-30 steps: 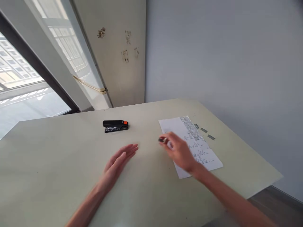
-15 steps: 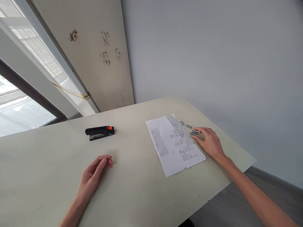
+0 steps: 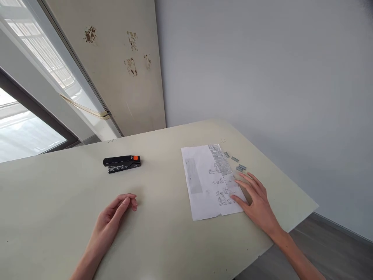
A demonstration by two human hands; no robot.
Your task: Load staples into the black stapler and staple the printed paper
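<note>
My right hand (image 3: 255,200) has its fingers spread over the right edge of a printed sheet of paper (image 3: 201,206), thumb and fingertips at the print. Just beyond those fingertips, several strips of grey staples (image 3: 235,159) lie by the sheet's far right edge. Resting on the table to the left, my left hand (image 3: 112,217) is loosely closed, thumb against the curled fingers, with nothing visible in it. A black stapler (image 3: 122,163) with an orange patch lies on its side beyond the left hand.
All of this is on a pale table (image 3: 163,241), whose right corner juts out over a grey floor (image 3: 309,249). Behind stand a beige cabinet side (image 3: 122,97) with brown marks and a plain grey wall (image 3: 247,70). A glass pane (image 3: 23,128) is at the far left.
My right hand has left the staple strips and come back toward me, its fingers spreading at the paper. The sheet has turned slightly clockwise. My left hand keeps its place.
</note>
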